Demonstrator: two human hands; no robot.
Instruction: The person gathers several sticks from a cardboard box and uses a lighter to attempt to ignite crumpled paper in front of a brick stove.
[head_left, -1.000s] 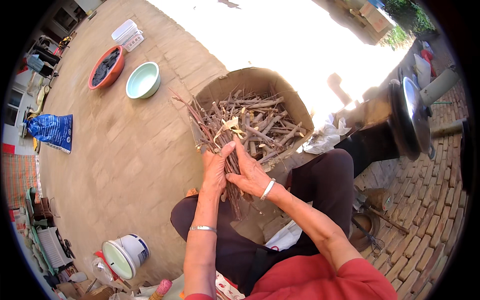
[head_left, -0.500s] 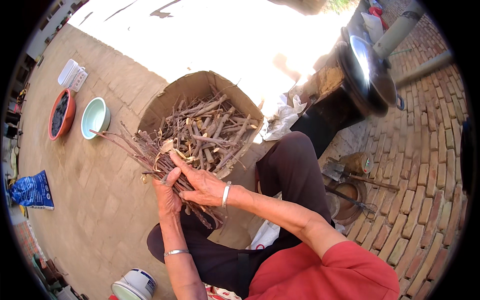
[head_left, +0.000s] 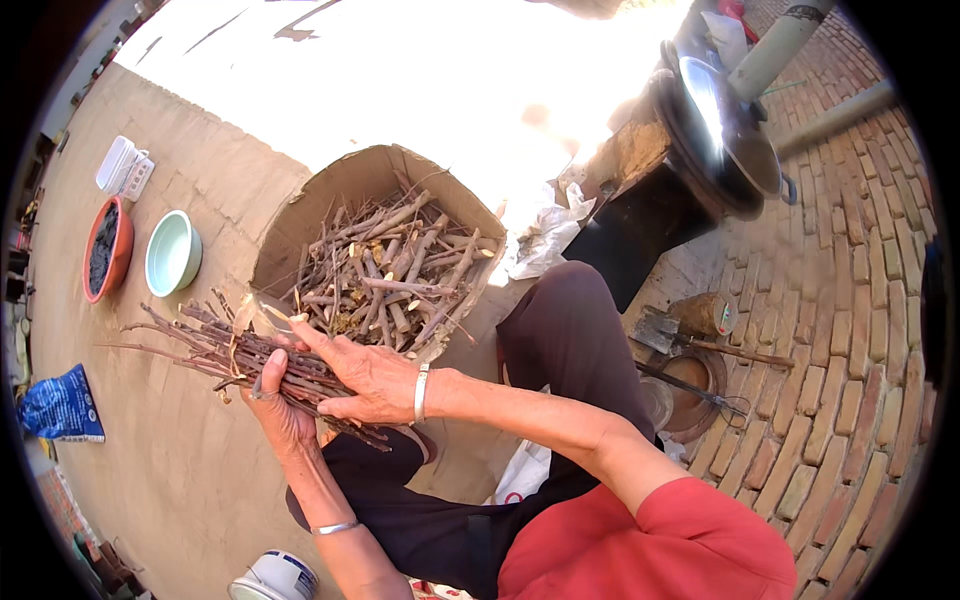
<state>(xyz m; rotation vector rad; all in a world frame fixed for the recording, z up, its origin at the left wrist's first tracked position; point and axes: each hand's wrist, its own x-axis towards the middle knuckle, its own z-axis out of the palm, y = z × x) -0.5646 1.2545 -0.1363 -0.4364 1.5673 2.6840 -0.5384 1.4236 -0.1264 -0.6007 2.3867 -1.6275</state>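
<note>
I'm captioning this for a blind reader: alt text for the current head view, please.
A person's left hand grips a bundle of thin twigs, with the right hand laid over it. Beyond is a cardboard box of cut sticks; farther left, a green basin and a reddish basin of dark material.

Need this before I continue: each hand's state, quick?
Left hand: closed, holding the twig bundle.
Right hand: laid against the twig bundle; whether it grips cannot be told.

Room over floor [head_left: 170, 450] left of twig bundle [head_left: 215, 345]; carton [head_left: 335, 188] blocks ahead.
</note>
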